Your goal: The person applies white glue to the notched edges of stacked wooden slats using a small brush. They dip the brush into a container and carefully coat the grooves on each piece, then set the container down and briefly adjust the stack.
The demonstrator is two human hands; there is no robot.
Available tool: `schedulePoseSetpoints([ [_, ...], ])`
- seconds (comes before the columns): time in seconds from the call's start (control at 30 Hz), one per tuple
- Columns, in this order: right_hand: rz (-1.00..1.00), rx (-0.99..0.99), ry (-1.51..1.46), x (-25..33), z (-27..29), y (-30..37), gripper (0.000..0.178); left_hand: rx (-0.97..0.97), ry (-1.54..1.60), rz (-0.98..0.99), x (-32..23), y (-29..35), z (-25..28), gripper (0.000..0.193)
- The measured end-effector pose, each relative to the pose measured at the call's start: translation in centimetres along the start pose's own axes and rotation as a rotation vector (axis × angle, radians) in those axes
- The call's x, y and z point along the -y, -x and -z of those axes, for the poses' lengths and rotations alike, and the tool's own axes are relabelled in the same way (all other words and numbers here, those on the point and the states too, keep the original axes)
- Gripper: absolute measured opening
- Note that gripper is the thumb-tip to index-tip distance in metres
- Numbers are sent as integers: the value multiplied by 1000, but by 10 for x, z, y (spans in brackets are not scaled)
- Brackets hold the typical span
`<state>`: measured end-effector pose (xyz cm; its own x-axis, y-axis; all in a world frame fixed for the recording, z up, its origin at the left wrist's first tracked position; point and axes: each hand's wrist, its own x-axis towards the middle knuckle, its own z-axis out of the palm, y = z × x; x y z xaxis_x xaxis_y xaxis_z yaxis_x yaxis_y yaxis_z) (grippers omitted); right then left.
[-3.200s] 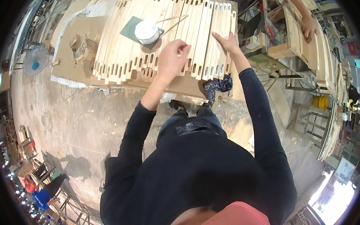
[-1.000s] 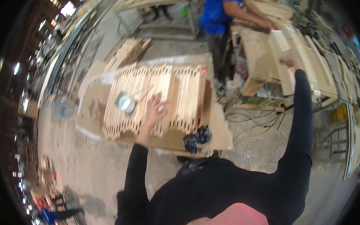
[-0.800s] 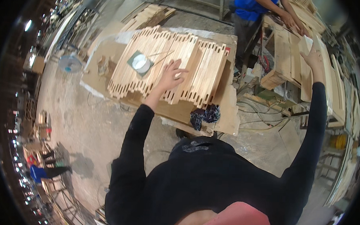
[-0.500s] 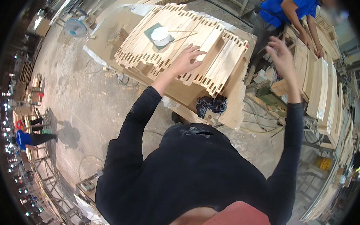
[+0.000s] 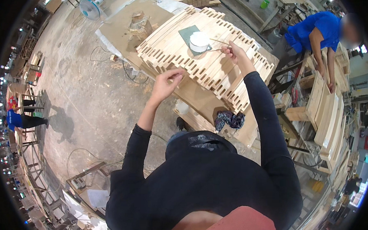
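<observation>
My right hand (image 5: pixel 236 54) is over the right part of a layer of pale wooden slats (image 5: pixel 221 24) with slotted ends. Its fingers are closed at the end of a thin stick (image 5: pixel 221 42) that runs to a round white tub (image 5: pixel 199 41). The tub stands on a dark green square sheet (image 5: pixel 186 33) lying on the slats. At the near left slat ends, my left hand (image 5: pixel 167 84) is curled with thumb and fingers close together. Whether anything small is between them is hidden.
Brown board (image 5: pixel 155 10) lies under the slats. A dark patterned cloth (image 5: pixel 229 120) rests at the near edge. A wooden block (image 5: pixel 140 26) stands at the left. On the right, a person in blue (image 5: pixel 319 32) handles curved wooden parts (image 5: pixel 329 121). A fan (image 5: pixel 90 9) is far left.
My right hand has swung left from beside the table to the thin stick. My left hand has drawn back from over the slats to their near left ends. The view has shifted.
</observation>
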<state>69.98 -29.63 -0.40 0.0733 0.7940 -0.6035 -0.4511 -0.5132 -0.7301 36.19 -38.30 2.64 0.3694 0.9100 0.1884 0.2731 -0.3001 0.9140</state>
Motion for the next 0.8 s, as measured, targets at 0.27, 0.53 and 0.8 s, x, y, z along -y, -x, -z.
schedulePoseSetpoints([
  [0.27, 326, -148, -139, -5, 64, -26, 27, -12, -217, -269, 30, -157, -31, 32],
  [0.53, 401, -171, -293, 7, -1, 95, 27, 42, -677, 19, 77, -205, -16, 55],
  [0.8, 616, -303, -656, -45, 87, 210, 25, 26, -549, -32, 49, -212, -25, 49],
])
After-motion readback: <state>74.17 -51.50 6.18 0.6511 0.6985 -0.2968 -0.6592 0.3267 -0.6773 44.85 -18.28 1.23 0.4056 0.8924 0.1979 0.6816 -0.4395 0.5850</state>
